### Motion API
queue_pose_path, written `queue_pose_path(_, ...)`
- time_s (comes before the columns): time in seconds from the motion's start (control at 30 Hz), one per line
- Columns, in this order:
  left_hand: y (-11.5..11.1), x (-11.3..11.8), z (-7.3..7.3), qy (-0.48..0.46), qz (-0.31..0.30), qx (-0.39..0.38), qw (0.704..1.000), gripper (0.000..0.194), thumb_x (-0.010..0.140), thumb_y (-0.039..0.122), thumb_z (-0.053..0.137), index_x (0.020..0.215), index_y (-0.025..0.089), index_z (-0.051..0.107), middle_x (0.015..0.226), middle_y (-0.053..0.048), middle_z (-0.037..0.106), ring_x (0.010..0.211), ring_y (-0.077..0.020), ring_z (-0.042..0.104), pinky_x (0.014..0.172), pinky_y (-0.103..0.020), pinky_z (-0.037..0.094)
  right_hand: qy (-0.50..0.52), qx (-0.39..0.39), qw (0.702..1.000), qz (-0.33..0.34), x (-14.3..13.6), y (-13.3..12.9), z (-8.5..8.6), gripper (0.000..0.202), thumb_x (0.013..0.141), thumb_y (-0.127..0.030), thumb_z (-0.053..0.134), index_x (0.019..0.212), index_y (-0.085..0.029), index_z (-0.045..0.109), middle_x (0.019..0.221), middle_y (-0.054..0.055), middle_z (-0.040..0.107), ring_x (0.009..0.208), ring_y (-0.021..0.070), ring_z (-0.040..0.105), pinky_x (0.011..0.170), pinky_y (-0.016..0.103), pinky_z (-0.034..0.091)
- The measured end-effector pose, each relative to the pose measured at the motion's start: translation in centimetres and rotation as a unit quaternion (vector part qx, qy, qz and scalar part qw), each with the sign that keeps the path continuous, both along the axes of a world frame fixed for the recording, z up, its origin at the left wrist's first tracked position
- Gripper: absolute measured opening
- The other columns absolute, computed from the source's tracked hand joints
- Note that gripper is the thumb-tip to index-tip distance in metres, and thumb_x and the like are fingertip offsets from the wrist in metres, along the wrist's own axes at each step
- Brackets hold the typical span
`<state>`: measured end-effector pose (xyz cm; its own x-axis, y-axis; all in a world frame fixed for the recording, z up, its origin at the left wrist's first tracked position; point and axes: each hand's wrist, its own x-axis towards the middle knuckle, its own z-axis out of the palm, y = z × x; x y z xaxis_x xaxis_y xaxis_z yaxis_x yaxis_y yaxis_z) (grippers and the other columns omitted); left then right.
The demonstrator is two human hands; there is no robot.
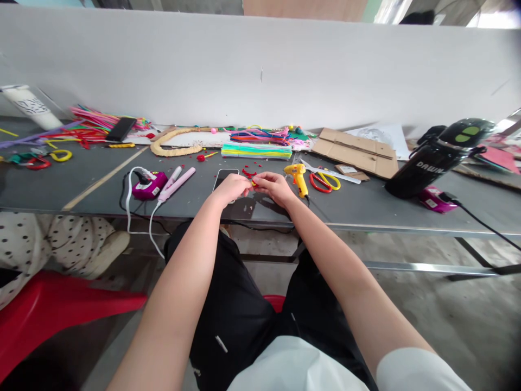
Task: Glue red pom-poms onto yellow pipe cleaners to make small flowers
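Over the near edge of the table, my left hand [231, 188] and my right hand [274, 187] meet with fingertips pinched together. Between them is a small red and yellow piece [254, 183], mostly covered by the fingers, so its kind is unclear. Small red scraps [249, 173] lie just beyond the fingertips. A phone [223, 175] rests partly under my left hand. To the right of my right hand are a yellow glue gun [300, 178] and scissors [321, 183] with red and yellow handles.
Bundled pipe cleaners [256, 151] lie behind the hands. On the left are a pink hair straightener [178, 184], a purple power socket [150, 186] and a straw-coloured curved form [179, 142]. Cardboard [358, 153] and a black bottle [427, 167] stand right. A person's spotted trouser leg [77, 239] shows left.
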<state>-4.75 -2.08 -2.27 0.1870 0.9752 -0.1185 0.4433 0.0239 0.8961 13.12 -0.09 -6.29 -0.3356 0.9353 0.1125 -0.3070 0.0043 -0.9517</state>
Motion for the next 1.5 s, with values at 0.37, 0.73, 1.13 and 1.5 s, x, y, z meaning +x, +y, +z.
queue_pose_path(0.37, -0.29, 0.28, 0.49, -0.016, -0.005, -0.011, 1.0, 0.014, 0.069, 0.029, 0.063, 0.064, 0.016, 0.066, 0.055, 0.0, 0.051, 0.046, -0.009, 0.036, 0.045, -0.027, 0.018, 0.008, 0.014, 1.0, -0.017, -0.19, 0.11, -0.19, 0.037, 0.056, -0.043, 0.094, 0.076, -0.018, 0.076, 0.073, 0.0, 0.074, 0.07, 0.0139, 0.068, 0.076, 0.03, 0.057)
queue_pose_path(0.73, -0.21, 0.1, 0.44, -0.009, 0.007, -0.022, 1.0, 0.013, 0.067, 0.029, 0.064, 0.063, 0.016, 0.067, 0.055, 0.0, 0.052, 0.047, -0.0096, 0.036, 0.047, -0.029, 0.02, -0.003, -0.036, 0.999, -0.023, -0.18, 0.29, -0.1, 0.039, 0.067, -0.054, 0.086, 0.076, -0.017, 0.076, 0.076, 0.005, 0.074, 0.073, 0.0161, 0.07, 0.074, 0.029, 0.058)
queue_pose_path(1.13, -0.13, -0.02, 0.3, 0.005, -0.007, -0.008, 1.0, 0.016, 0.068, 0.031, 0.064, 0.064, 0.016, 0.067, 0.054, 0.001, 0.049, 0.048, -0.0094, 0.036, 0.048, -0.029, 0.018, -0.009, 0.008, 1.0, -0.015, -0.09, 0.09, -0.22, 0.034, 0.058, -0.041, 0.092, 0.075, -0.018, 0.075, 0.076, 0.001, 0.073, 0.072, 0.0143, 0.068, 0.076, 0.028, 0.057)
queue_pose_path(1.5, -0.52, -0.53, 0.56, 0.098, -0.003, 0.072, 0.993, 0.028, 0.077, 0.038, 0.062, 0.058, 0.018, 0.062, 0.058, 0.0, 0.054, 0.055, -0.0127, 0.042, 0.053, -0.029, 0.027, 0.006, -0.035, 0.999, 0.02, 0.21, 0.0, 0.19, 0.024, 0.079, -0.039, 0.079, 0.091, -0.019, 0.075, 0.087, 0.005, 0.077, 0.085, 0.0179, 0.075, 0.083, 0.029, 0.058)
